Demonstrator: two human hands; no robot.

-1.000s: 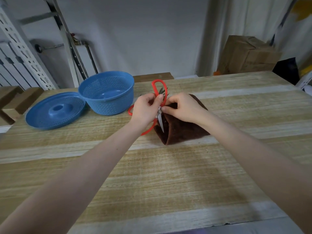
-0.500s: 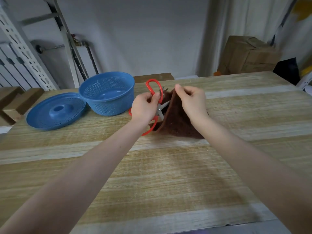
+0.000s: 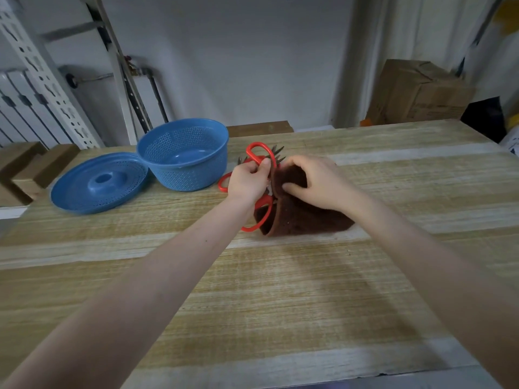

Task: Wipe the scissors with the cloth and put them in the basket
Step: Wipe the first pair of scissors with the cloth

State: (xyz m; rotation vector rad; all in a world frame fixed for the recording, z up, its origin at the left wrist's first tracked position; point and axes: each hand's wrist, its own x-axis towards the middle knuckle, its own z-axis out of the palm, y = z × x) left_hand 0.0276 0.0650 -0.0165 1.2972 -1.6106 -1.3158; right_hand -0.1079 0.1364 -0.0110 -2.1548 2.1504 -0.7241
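Red-handled scissors point(image 3: 254, 151) stand upright over the wooden table, and my left hand point(image 3: 248, 182) grips them at the handles. A dark brown cloth point(image 3: 302, 217) is folded over the blades, which are mostly hidden. My right hand point(image 3: 314, 182) holds the cloth, fingers curled into its upper fold just right of the scissors. The blue perforated basket point(image 3: 184, 155) sits on the table to the left of both hands, with nothing in it.
A blue perforated lid point(image 3: 98, 183) lies upside down left of the basket. Other dark scissor tips point(image 3: 276, 153) poke out behind the cloth. Wooden blocks point(image 3: 33, 167) sit at the far left edge. A cardboard box point(image 3: 418, 91) stands beyond the table's back right.
My right hand came down from the raised edge of the cloth and now holds the fold against the blades. The cloth has dropped lower over the scissors. My left hand barely moved.
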